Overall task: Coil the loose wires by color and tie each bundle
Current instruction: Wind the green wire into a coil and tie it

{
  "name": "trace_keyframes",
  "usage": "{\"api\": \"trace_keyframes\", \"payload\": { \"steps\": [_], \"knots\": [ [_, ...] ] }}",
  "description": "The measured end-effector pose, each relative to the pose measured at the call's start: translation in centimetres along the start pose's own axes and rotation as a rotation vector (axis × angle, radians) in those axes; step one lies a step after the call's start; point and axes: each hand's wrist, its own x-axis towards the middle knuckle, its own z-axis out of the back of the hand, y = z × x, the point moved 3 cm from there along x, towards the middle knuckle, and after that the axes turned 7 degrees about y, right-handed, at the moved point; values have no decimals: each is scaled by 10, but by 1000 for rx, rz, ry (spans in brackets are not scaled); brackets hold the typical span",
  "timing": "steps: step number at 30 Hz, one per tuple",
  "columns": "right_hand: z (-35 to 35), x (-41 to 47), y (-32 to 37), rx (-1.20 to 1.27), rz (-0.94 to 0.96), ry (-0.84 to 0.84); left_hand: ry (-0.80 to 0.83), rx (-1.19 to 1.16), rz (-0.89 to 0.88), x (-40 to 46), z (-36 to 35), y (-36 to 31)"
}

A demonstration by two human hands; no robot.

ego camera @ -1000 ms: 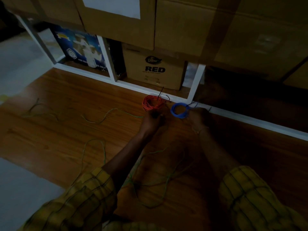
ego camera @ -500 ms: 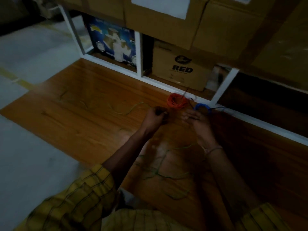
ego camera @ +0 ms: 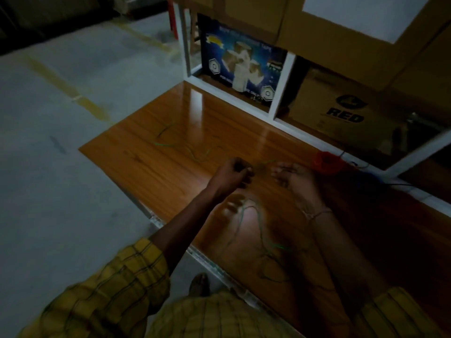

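Here the left hand [ego camera: 234, 173] pinches the green wire [ego camera: 258, 215].

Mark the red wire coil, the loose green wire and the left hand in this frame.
red wire coil [ego camera: 327, 163], head view, middle of the coil.
green wire [ego camera: 260, 224], head view, strand under the hands.
left hand [ego camera: 233, 173], head view, back of the fist.

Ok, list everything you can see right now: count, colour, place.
green wire: one loose, green, strewn over the board
red coil: one, red, far right by the white frame
blue coil: one, blue, right of the red coil, dim
board: one, brown wood, on the floor
boxes: several, brown cardboard and one blue printed, on the shelf behind
floor: grey, left
left hand: pinches the green wire
right hand: palm up, fingers loosely curled, green wire across it
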Motion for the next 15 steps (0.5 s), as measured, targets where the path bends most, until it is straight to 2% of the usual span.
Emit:
{"api": "trace_keyframes", "payload": {
  "steps": [4,7,9,12,15],
  "knots": [
    [-42,22,0,-52,-6,42,-112,113,-56,0,44,13],
    [-73,37,2,-62,0,58,-308,233,-47,2,75,26],
    [-90,44,4,-62,6,60,-372,255,-10,7,93,37],
    [-105,50,2,-95,17,39,-301,303,94,21,109,54],
    [-106,48,3,-174,36,-5,-156,420,79,31,107,62]
  ]
}}
